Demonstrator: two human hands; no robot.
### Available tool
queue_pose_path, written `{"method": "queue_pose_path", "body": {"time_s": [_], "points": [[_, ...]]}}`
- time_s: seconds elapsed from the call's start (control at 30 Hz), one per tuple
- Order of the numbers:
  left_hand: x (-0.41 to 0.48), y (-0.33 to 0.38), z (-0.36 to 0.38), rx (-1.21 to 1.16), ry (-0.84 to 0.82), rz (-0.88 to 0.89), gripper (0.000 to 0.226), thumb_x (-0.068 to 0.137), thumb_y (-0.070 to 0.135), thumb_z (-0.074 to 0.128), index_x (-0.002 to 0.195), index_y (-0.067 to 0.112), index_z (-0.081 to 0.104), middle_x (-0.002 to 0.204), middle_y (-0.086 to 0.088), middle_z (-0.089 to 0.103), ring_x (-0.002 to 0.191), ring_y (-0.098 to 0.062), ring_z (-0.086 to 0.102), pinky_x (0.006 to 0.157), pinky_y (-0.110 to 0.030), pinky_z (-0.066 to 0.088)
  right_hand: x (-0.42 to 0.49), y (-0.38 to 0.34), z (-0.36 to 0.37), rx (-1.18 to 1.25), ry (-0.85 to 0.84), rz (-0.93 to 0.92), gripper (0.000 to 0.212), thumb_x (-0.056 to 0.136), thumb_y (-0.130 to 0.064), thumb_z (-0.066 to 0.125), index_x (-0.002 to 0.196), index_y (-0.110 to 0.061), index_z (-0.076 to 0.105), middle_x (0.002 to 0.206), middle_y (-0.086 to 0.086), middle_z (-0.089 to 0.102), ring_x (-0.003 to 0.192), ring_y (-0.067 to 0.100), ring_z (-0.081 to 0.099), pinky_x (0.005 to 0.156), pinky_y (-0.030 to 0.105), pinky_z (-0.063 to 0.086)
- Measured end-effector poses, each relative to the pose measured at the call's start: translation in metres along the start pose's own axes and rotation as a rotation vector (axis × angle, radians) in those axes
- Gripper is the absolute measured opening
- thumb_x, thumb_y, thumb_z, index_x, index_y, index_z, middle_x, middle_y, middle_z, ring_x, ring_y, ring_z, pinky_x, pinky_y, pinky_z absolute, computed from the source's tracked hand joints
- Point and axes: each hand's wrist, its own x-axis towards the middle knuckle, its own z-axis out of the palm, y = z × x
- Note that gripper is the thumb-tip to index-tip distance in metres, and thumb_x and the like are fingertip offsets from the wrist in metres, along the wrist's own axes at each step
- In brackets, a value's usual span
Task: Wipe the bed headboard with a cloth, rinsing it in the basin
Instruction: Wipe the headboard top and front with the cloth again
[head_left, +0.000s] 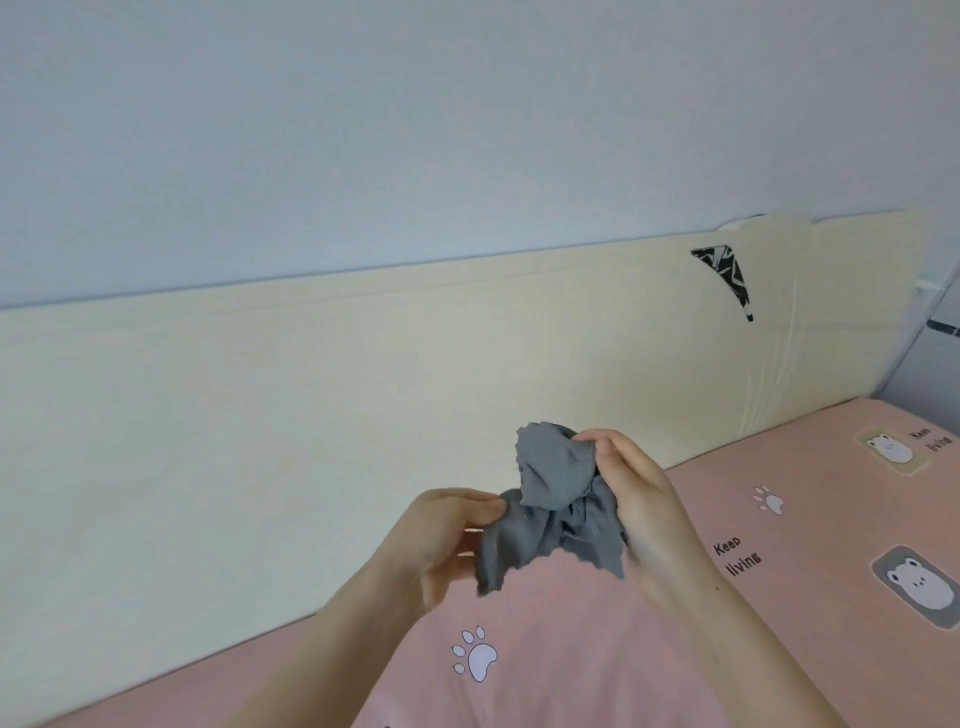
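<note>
A crumpled grey cloth (550, 509) hangs between both hands, above the bed and just in front of the headboard. My left hand (441, 540) pinches its lower left edge. My right hand (639, 493) grips its upper right part, with a fold of cloth bunched above the fingers. The cream headboard (260, 415) runs across the whole view behind the hands, slanting up to the right. No basin is in view.
The pink bedsheet (675, 649) with paw and bear prints fills the lower right. A black-and-white patterned triangle (727, 275) sits on the headboard's upper right. A pale blue wall (415, 130) rises above. A grey floor strip (930, 353) shows at the far right.
</note>
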Motion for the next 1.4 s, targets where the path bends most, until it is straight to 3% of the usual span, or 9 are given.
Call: {"method": "queue_pose_path", "body": {"time_s": [0.3, 0.47, 0.6, 0.73, 0.8, 0.97, 1.2, 1.3, 1.4], "points": [[0.039, 0.025, -0.020, 0.295, 0.149, 0.308, 0.022, 0.082, -0.001, 0.049, 0.085, 0.001, 0.071, 0.085, -0.011, 0.070, 0.077, -0.024, 0.064, 0.083, -0.038, 0.054, 0.025, 0.069, 0.056, -0.486, -0.024, -0.214, 0.035, 0.079, -0.008, 0.073, 0.101, -0.031, 0.059, 0.101, -0.024, 0.061, 0.095, -0.011, 0.055, 0.076, 0.004, 0.040], [0.070, 0.041, -0.066, 0.840, 0.377, 0.584, 0.021, 0.087, 0.013, 0.055, 0.096, 0.023, 0.071, 0.097, 0.016, 0.066, 0.091, -0.003, 0.062, 0.070, -0.007, 0.042, 0.091, 0.089, 0.064, -0.391, 0.254, -0.198, 0.016, 0.086, -0.009, 0.065, 0.090, -0.024, 0.066, 0.073, -0.013, 0.065, 0.071, 0.003, 0.058, 0.064, 0.009, 0.042], [0.103, 0.056, -0.136, 1.575, 0.655, 1.115, 0.027, 0.069, -0.002, 0.070, 0.092, 0.012, 0.073, 0.109, -0.010, 0.069, 0.101, -0.033, 0.064, 0.085, -0.037, 0.051, 0.180, 0.073, 0.048, -0.334, 0.618, -0.358, 0.024, 0.092, -0.014, 0.057, 0.114, -0.007, 0.061, 0.108, 0.006, 0.066, 0.100, 0.020, 0.060, 0.088, 0.029, 0.047], [0.117, 0.073, -0.182, 1.925, 0.657, 1.202, 0.045, 0.077, 0.009, 0.061, 0.122, 0.009, 0.061, 0.138, -0.014, 0.050, 0.127, -0.032, 0.042, 0.105, -0.052, 0.031, 0.256, 0.075, 0.069, -0.384, 0.769, -0.394, 0.037, 0.095, -0.014, 0.044, 0.130, -0.002, 0.049, 0.145, 0.017, 0.041, 0.135, 0.031, 0.037, 0.109, 0.031, 0.030], [0.120, 0.072, -0.192, 1.966, 0.619, 1.264, 0.045, 0.078, 0.011, 0.062, 0.123, 0.010, 0.061, 0.139, -0.012, 0.049, 0.129, -0.030, 0.040, 0.104, -0.054, 0.032, 0.259, 0.091, 0.115, -0.481, 0.787, -0.592, 0.041, 0.098, -0.017, 0.036, 0.132, 0.001, 0.049, 0.147, 0.020, 0.032, 0.139, 0.037, 0.027, 0.113, 0.033, 0.023], [0.117, 0.083, -0.204, 1.756, 0.566, 1.558, 0.019, 0.077, 0.003, 0.055, 0.082, 0.004, 0.073, 0.107, -0.012, 0.070, 0.110, -0.026, 0.054, 0.104, -0.039, 0.037, 0.225, 0.094, 0.168, -0.933, 0.214, -1.155, 0.042, 0.092, -0.002, 0.040, 0.133, -0.008, 0.047, 0.146, 0.009, 0.036, 0.139, 0.029, 0.028, 0.115, 0.048, 0.022], [0.104, 0.082, -0.209, 1.744, 0.565, 1.599, 0.017, 0.075, 0.002, 0.054, 0.069, 0.006, 0.070, 0.093, -0.011, 0.072, 0.091, -0.026, 0.055, 0.078, -0.034, 0.044, 0.270, 0.054, 0.107, -0.676, 0.798, -0.521, 0.042, 0.093, 0.001, 0.037, 0.134, 0.000, 0.046, 0.151, 0.016, 0.031, 0.140, 0.032, 0.028, 0.112, 0.032, 0.029], [0.096, 0.071, -0.211, 1.748, 0.531, 1.571, 0.017, 0.075, 0.003, 0.054, 0.068, 0.006, 0.069, 0.091, -0.012, 0.071, 0.090, -0.026, 0.054, 0.075, -0.035, 0.043, 0.231, 0.063, 0.177, -0.886, 0.624, -0.791, 0.044, 0.086, 0.000, 0.035, 0.126, 0.007, 0.052, 0.138, 0.027, 0.044, 0.128, 0.046, 0.041, 0.101, 0.051, 0.042], [0.084, 0.066, -0.216, 1.734, 0.554, 1.538, 0.019, 0.075, 0.003, 0.052, 0.066, 0.005, 0.069, 0.090, -0.012, 0.071, 0.089, -0.026, 0.053, 0.075, -0.035, 0.042, 0.219, 0.073, 0.175, -1.101, 0.442, -0.984, 0.043, 0.082, -0.002, 0.037, 0.117, 0.005, 0.061, 0.129, 0.027, 0.054, 0.118, 0.046, 0.052, 0.096, 0.047, 0.047]]}}
